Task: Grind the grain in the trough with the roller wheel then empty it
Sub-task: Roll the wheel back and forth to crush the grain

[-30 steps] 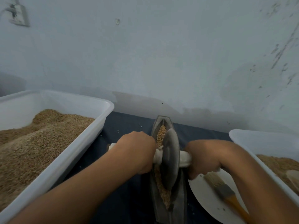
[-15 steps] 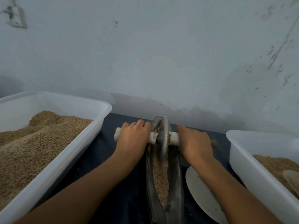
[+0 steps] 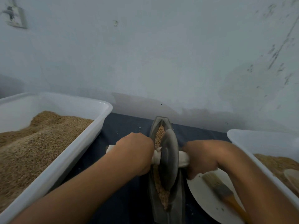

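A dark boat-shaped trough (image 3: pixel 161 122) lies lengthwise in front of me on a dark cloth. Brown grain (image 3: pixel 160 132) fills its groove. The grey roller wheel (image 3: pixel 169 157) stands upright in the groove, near the trough's middle, on a white axle handle (image 3: pixel 183 160). My left hand (image 3: pixel 135 155) grips the left end of the handle. My right hand (image 3: pixel 201 158) grips the right end, fingers curled round it. Grain also shows below the wheel toward me.
A large white tub (image 3: pixel 100 126) heaped with grain stands at the left. Another white tub (image 3: pixel 239 139) with ground grain and a scoop (image 3: pixel 292 177) stands at the right. A white plate (image 3: pixel 203 196) with a wooden-handled brush (image 3: pixel 221 189) lies beside the trough. A wall rises close behind.
Half a second ago the wheel was at the far end of the trough. Both hands have pulled it back toward me, to the middle, uncovering the grain at the far tip.
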A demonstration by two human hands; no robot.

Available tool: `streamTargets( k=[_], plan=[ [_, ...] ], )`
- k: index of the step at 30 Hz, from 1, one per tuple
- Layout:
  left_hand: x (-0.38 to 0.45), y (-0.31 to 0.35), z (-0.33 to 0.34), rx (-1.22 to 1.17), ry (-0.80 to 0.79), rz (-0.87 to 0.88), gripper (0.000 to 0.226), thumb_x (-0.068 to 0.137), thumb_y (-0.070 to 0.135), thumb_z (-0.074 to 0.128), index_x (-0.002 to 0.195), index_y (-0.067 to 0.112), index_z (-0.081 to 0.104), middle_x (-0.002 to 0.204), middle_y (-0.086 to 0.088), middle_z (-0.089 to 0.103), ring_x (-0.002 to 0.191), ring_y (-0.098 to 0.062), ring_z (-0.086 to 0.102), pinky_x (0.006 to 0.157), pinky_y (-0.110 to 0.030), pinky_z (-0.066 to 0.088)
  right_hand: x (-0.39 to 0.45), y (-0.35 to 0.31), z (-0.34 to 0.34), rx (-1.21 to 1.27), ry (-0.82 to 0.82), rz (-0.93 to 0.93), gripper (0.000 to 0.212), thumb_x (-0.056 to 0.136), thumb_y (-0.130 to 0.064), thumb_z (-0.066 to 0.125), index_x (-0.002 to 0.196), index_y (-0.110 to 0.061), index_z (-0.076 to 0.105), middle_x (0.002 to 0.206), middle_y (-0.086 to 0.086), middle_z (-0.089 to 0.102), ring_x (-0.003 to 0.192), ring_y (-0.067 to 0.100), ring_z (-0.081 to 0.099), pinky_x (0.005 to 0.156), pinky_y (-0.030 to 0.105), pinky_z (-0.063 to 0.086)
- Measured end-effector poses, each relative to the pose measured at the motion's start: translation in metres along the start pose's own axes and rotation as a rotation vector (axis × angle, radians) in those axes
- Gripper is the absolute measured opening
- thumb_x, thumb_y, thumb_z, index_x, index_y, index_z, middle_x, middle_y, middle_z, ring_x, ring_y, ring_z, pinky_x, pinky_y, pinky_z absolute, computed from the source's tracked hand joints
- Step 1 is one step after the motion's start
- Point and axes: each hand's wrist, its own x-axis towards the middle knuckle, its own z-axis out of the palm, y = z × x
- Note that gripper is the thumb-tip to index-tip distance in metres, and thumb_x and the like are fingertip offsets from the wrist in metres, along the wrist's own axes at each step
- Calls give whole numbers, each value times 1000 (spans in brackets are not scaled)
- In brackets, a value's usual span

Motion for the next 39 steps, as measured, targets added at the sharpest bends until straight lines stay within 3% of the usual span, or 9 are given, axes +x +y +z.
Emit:
streamTargets(
  k=[7,11,14,16,23,28,31,34,39],
  plan=[
    [8,-2,8,-34,108,-12,16,81,13,68,78,13,52,69,0,43,70,-18,50,74,-35,50,6,-5,0,-66,55,15,24,80,-30,73,101,-20,70,92,6,73,71,17,65,61,29,50],
    [27,-9,16,-49,302,-67,26,84,16,66,108,16,55,98,-3,56,93,-25,59,74,-36,41,21,-5,8,-105,439,77,24,82,-29,69,103,-27,59,92,-1,64,78,21,62,59,30,41],
    [40,-14,25,14,528,-77,27,85,14,62,105,19,45,107,-2,55,95,-23,58,75,-33,36,38,-5,17,-119,792,152,21,88,-24,63,101,-22,47,94,2,63,79,26,58,63,34,34],
    [44,-15,29,34,590,-73,28,82,13,61,101,21,42,105,-1,54,91,-22,58,72,-33,31,47,-4,20,-118,865,163,25,87,-22,64,97,-23,41,92,0,64,78,25,59,63,34,33],
    [41,-13,26,25,583,-78,30,83,16,64,105,19,44,106,-1,55,92,-21,58,73,-32,32,41,0,12,-61,709,167,23,84,-31,66,97,-27,46,90,0,61,71,23,49,58,32,34],
    [26,-8,14,-27,214,-78,15,79,13,67,84,16,53,78,1,50,69,-18,47,69,-35,40,14,-3,1,-64,210,60,28,78,-29,75,104,-23,66,91,0,68,79,19,66,63,31,53],
    [16,-4,8,14,25,-43,32,69,11,73,64,16,42,65,1,42,54,-14,40,63,-33,43,3,-2,-1,-21,40,-1,29,77,-31,77,103,-20,71,91,6,73,80,24,72,73,38,59],
    [14,-3,4,42,-4,-27,21,68,13,76,79,14,58,64,0,44,52,-13,39,63,-32,42,-2,-1,-4,15,-5,-32,28,78,-30,77,104,-20,71,91,6,74,82,24,73,75,38,60],
    [17,-6,9,19,80,-16,16,78,13,71,91,11,61,67,1,41,67,-18,48,67,-32,45,5,-4,0,-44,83,4,26,78,-30,75,102,-21,70,89,3,72,78,22,71,65,35,56]
  ],
)
